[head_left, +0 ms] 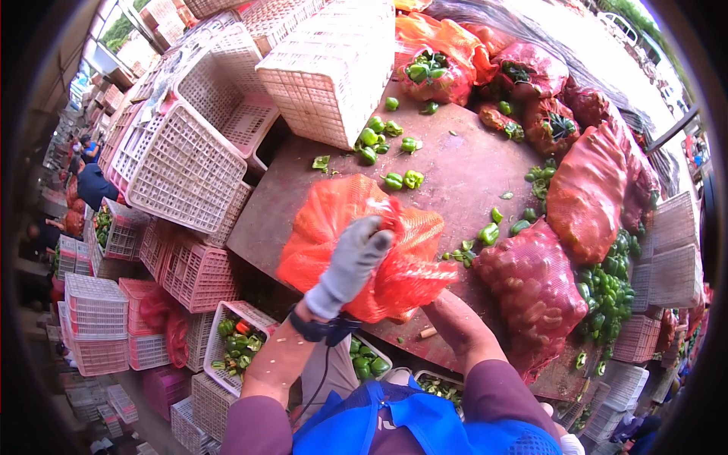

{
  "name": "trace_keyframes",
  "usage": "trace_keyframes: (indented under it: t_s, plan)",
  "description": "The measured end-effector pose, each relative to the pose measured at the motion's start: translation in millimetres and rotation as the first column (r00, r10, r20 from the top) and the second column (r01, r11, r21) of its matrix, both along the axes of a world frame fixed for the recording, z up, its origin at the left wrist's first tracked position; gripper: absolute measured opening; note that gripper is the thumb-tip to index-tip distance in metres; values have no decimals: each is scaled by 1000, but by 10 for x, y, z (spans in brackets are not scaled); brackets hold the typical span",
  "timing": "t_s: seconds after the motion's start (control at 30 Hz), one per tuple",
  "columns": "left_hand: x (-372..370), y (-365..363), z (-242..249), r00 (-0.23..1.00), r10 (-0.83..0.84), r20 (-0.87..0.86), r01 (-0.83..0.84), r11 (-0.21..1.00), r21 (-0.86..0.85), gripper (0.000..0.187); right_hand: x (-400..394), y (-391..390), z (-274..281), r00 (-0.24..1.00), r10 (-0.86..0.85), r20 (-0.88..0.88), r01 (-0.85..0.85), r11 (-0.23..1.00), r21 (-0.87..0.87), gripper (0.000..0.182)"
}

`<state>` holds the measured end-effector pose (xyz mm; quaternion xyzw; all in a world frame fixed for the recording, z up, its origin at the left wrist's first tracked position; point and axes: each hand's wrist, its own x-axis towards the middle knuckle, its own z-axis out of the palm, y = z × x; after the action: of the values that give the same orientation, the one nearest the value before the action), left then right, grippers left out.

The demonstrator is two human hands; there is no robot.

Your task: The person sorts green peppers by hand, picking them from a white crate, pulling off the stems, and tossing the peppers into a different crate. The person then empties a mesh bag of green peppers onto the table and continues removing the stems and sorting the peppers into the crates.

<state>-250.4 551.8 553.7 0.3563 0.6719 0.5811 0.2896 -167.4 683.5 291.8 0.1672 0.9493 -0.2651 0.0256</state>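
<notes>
An orange mesh bag (322,216) is bunched up at the near edge of the table, in front of my body. My left hand (350,262), in a grey glove, is closed on the gathered mesh near its top. My right forearm (464,327) reaches in from the right, and the hand itself is hidden behind the folds of the bag. Loose green bell peppers (369,138) lie on the table beyond the bag. To the right, a few more peppers (489,233) lie beside pepper scraps. A short wooden handle (428,332) rests near my right forearm.
A filled red mesh sack (531,284) and a second sack (590,193) stand at the right of the reddish table (462,163). Pale plastic crates (186,171) are stacked at the left, and one crate (322,91) tilts onto the far side. A crate of peppers (236,345) sits below left.
</notes>
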Motion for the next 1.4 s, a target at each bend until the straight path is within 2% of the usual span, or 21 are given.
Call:
trace_keyframes:
  t_s: [0.03,0.1,0.13,0.23,0.33,0.43,0.5,0.6,0.8,0.9,0.97,1.0,1.03,1.07,1.1,1.17,1.2,1.27,1.33,1.37,1.4]
  plan:
    - [-47,-102,39,991,69,-111,-59,994,91,77,18,-21,-74,999,-46,2,46,998,-37,96]
    - [-465,-602,-83,777,30,-628,-122,987,-104,102,76,-26,-132,989,-149,-18,145,980,-135,93]
    - [-586,-827,-301,670,-73,-739,-183,948,-259,110,94,-26,-152,978,-206,-28,197,960,-197,92]
    - [-441,-936,-798,390,-445,-806,-325,753,-572,98,189,-24,-239,922,-385,-39,332,840,-430,88]
    - [-734,-705,-1922,595,-66,-801,-325,892,-315,61,489,-123,-318,821,-570,3,406,581,-705,84]
    - [-587,-554,-1869,714,29,-699,-341,887,-312,26,925,-206,-257,720,-690,78,422,346,-838,80]
    - [-479,-558,-1614,715,181,-675,-311,948,-75,10,1054,-138,-43,670,-738,72,403,282,-870,77]
    - [-515,-451,-1169,865,312,-393,-301,949,90,8,991,52,421,627,-779,-19,338,294,-894,73]
    - [-767,43,-242,883,427,-196,-314,847,430,4,534,380,1622,573,-755,-320,167,490,-856,66]
    - [-964,166,464,720,463,-516,-199,851,486,2,360,539,2344,528,-669,-523,102,662,-743,62]
    - [-972,392,685,920,376,-106,-254,783,568,4,274,647,2759,510,-546,-665,106,807,-581,60]
    - [-948,401,839,934,340,-110,-218,786,579,4,281,660,2917,523,-401,-752,154,912,-379,59]
    - [-892,370,966,945,306,-114,-186,792,581,4,329,647,3065,625,-170,-762,282,959,17,57]
    - [-771,277,966,960,262,-99,-166,817,552,4,331,592,3149,812,37,-583,409,676,613,56]
    - [-759,246,923,966,258,-7,-219,832,509,4,285,540,3205,916,95,-390,348,295,890,55]
    - [-861,259,698,954,244,173,-296,853,431,4,97,534,3182,790,219,-573,289,692,662,47]
    - [-1027,237,477,949,166,270,-266,880,394,6,-12,632,3087,713,146,-685,113,941,318,41]
    - [-1006,301,66,939,264,221,-303,939,163,8,-245,718,2872,735,-29,-678,-104,982,-155,29]
    - [-904,276,-430,934,316,165,-312,949,-49,13,-275,475,2800,829,-276,-487,23,886,-464,17]
    - [-841,262,-650,935,324,141,-307,942,-133,15,-324,532,2661,818,-310,-485,27,862,-506,22]
    - [-736,278,-731,881,394,263,-371,919,-135,18,-373,565,2566,805,-344,-482,30,836,-548,32]
